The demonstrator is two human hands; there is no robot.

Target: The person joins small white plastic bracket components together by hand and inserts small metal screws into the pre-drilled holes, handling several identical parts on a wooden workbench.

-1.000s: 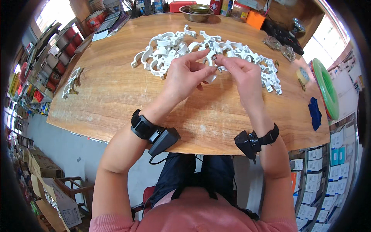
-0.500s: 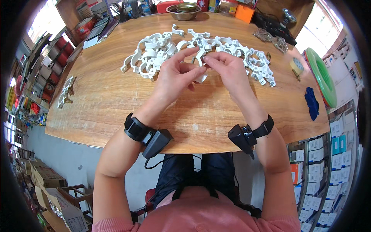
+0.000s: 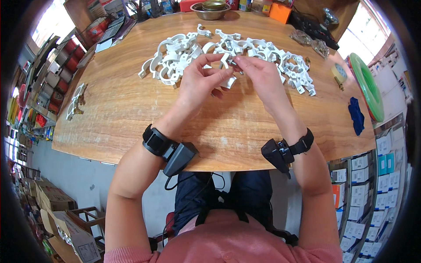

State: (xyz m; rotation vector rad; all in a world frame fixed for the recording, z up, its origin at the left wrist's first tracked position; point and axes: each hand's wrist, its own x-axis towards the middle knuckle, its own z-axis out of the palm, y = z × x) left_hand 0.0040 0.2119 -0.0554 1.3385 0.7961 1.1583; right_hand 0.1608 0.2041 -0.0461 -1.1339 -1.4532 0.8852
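White clamp (image 3: 228,75) upright between fingers (image 3: 213,70)

Packaging is all around the edges here. Right side has shelves stacked with small white-and-blue boxes (image 3: 366,175), one orange box (image 3: 338,195) among them. An orange carton (image 3: 280,12) sits at the table's far edge. Lower left — brown cardboard boxes (image 3: 66,223) on the floor. Left shelves hold colourful packs (image 3: 39,118) — too small to make out.

Clamp pile (image 3: 228,57) behind hands (on table (image 3: 123,114))
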